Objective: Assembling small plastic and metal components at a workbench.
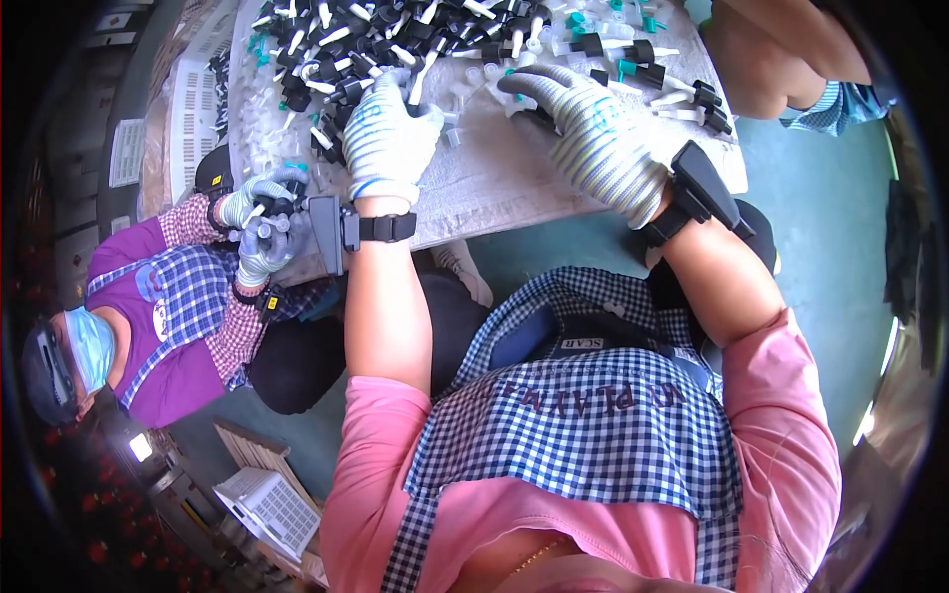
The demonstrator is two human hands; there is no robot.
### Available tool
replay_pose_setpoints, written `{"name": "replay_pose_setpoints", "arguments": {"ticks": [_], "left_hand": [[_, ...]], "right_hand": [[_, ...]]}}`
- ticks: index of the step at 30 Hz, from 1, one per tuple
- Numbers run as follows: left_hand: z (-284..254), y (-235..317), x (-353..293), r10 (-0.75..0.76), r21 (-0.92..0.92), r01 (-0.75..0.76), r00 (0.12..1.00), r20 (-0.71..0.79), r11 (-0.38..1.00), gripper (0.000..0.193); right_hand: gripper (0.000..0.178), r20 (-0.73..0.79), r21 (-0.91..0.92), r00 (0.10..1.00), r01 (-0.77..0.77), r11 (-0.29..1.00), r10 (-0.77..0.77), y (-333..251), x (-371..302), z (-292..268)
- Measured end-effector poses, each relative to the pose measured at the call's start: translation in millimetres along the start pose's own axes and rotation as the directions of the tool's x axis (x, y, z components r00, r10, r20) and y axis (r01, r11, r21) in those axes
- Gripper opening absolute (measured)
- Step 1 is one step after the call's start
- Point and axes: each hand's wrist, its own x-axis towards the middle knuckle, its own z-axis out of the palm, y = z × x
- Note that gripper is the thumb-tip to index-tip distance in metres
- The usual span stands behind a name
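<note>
A heap of small black caps with white stems (381, 35), like pump-dispenser parts, covers the far side of the table. My left hand (392, 138), in a striped white work glove, reaches into the near edge of this heap with thumb and forefinger apart. One white stem (425, 77) shows in the gap between them; the palm side is hidden. To the right, my right hand (601, 133), gloved alike, hovers over the table with its fingers stretched out and thumb apart. Beyond its fingertips lie more black caps (643, 51) and clear and teal bits.
The table (504, 203) has a pale, worn covering. On the left, a masked co-worker in purple (183, 326) handles small parts with gloved hands (265, 222). Another person's bare arm (791, 40) shows at the far right. A white crate (267, 509) stands low at left.
</note>
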Motion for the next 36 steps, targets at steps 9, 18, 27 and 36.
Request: {"name": "replay_pose_setpoints", "arguments": {"ticks": [9,18,27,36], "left_hand": [[-2,41,-24,0.269,-0.757,-0.093,0.956,0.112,0.647,0.031],[11,27,-11,0.16,-0.183,-0.114,0.951,0.264,0.977,0.035],[20,22,-12,0.095,-0.175,-0.064,0.98,0.177,0.983,0.024],[14,24,-7,-0.147,-0.827,0.4,0.916,0.373,0.394,0.015]], "right_hand": [[0.047,0.21,0.678,0.952,-0.305,0.669,0.221,3,3,9],[0.031,0.295,0.739,0.883,-0.453,0.499,0.365,10,20,10],[0.028,0.456,0.602,0.853,-0.505,0.619,0.252,-2,10,5],[0.035,0.223,0.727,0.905,-0.402,0.557,0.362,11,18,2]]}}
